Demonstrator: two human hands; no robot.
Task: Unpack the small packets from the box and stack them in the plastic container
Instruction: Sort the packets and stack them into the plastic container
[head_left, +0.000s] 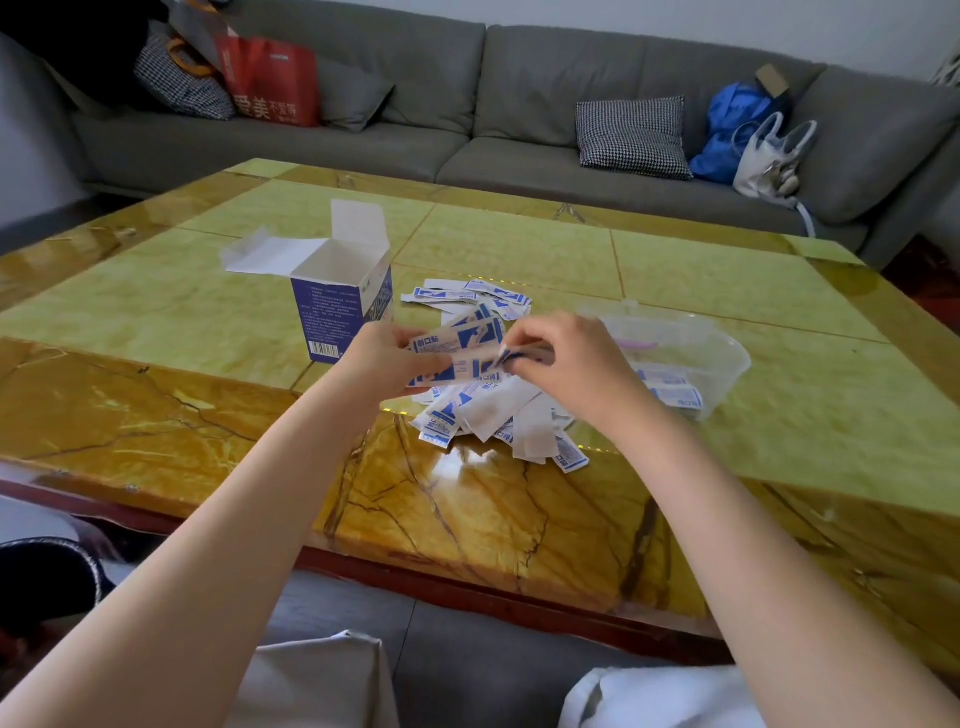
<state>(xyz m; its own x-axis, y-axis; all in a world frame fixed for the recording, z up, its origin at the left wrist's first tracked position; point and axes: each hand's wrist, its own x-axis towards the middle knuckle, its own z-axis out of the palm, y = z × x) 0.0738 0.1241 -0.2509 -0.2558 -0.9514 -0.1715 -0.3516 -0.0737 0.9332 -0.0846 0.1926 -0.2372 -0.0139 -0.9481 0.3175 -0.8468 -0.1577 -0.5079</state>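
Gathering loose packets into a bundle before stacking them.

At frame centre our left hand (379, 358) has its grip clamped on a fanned bundle of packets (457, 353), while our right hand (566, 364) pinches its far edge. The emptied box (340, 306) stands upper left; more packets litter the worktop (571, 249). Next, we judge, we square the bundle and carry it right into the plastic container (722, 358).

Head view, forward-down over table (156, 415)

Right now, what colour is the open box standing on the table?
The box is dark blue outside with white print, and white inside and on its flaps; the head view shows it.
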